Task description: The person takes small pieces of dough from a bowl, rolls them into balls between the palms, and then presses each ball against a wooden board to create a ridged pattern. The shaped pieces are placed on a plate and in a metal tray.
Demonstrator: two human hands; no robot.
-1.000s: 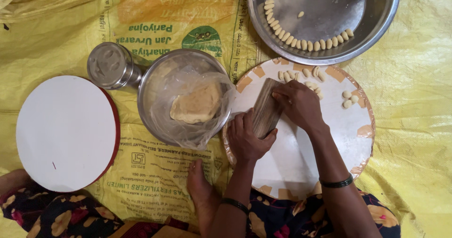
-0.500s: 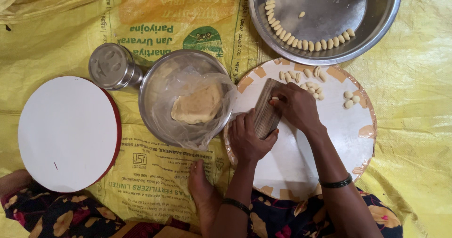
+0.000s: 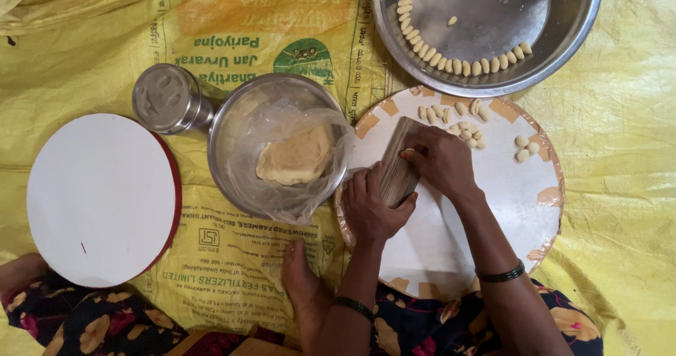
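My left hand (image 3: 372, 204) grips the lower end of a small ridged wooden board (image 3: 398, 160), tilted on a round white board with orange patches (image 3: 451, 243). My right hand (image 3: 440, 160) presses its fingertips on the wooden board's face, where a small pale dough piece sits under the fingers. Several small shaped dough pieces (image 3: 458, 116) lie on the round board just beyond my hands; three more (image 3: 525, 147) lie to the right.
A steel bowl (image 3: 232, 116) lined with clear plastic holds a dough lump (image 3: 296, 156). A steel tumbler (image 3: 165, 97) stands to its left. A large steel plate (image 3: 570, 39) holds a row of shaped pieces. A white round board (image 3: 98, 197) lies left. My foot (image 3: 299, 271) rests on the yellow sack.
My right hand has shifted slightly on the wooden board, its fingertips moving toward the board's upper left. My left hand keeps its grip.
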